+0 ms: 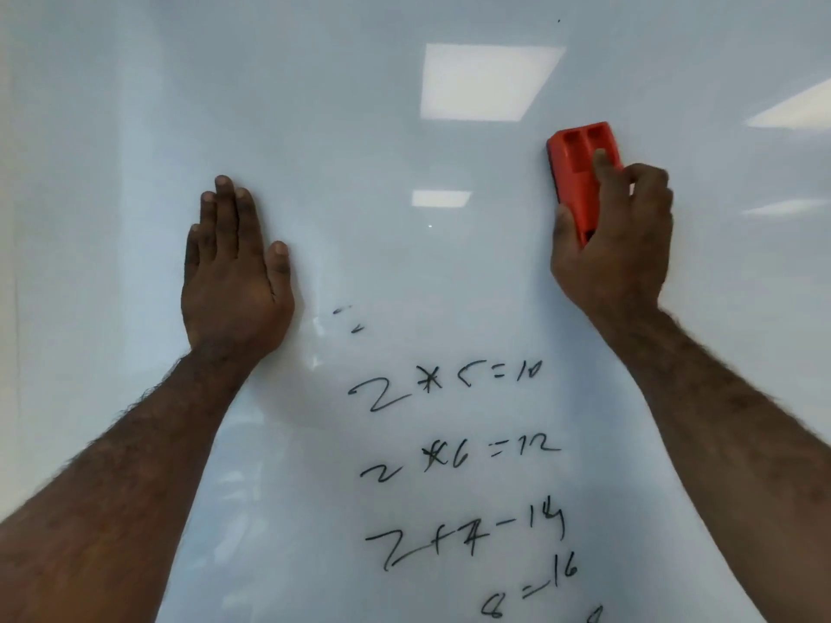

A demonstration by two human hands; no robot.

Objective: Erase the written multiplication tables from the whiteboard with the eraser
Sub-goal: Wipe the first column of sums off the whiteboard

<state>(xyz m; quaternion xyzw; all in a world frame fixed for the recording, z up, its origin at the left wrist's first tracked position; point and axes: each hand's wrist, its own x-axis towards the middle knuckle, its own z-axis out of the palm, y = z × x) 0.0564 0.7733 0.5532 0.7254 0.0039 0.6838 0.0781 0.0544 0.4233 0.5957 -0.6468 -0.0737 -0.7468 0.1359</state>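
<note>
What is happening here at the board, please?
A person is wiping a whiteboard clean. The right hand holds a red eraser against the board, above and to the right of the writing. The left hand rests flat on the board with straight fingers. The upper area is already blank, apart from a few small marks. Lines of the two times table, from 2*5=10 down to 16, are not yet erased.
</note>
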